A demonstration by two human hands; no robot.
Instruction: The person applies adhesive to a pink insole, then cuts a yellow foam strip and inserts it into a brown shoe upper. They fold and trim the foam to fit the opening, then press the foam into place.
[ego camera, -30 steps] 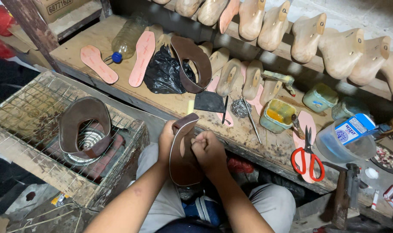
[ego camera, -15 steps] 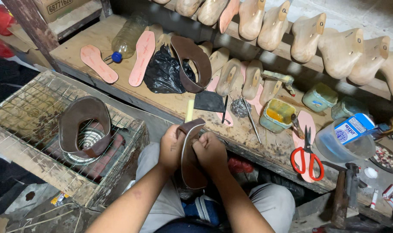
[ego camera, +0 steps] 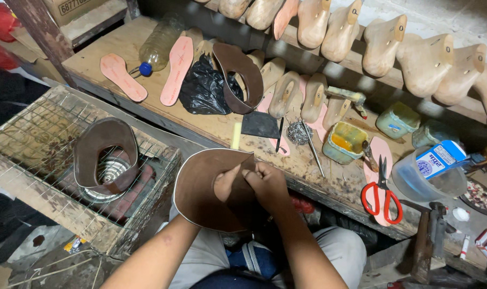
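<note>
A leather piece (ego camera: pixel 200 187) sits before the workbench (ego camera: pixel 222 128), scissors (ego camera: pixel 381 195) right, wire cage (ego camera: pixel 40 139) left.

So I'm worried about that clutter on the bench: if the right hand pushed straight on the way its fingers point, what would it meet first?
The right hand points left, into the curved brown leather piece it already presses with the left hand. Beyond that likely lies the wire cage, though depth is unclear.
</note>
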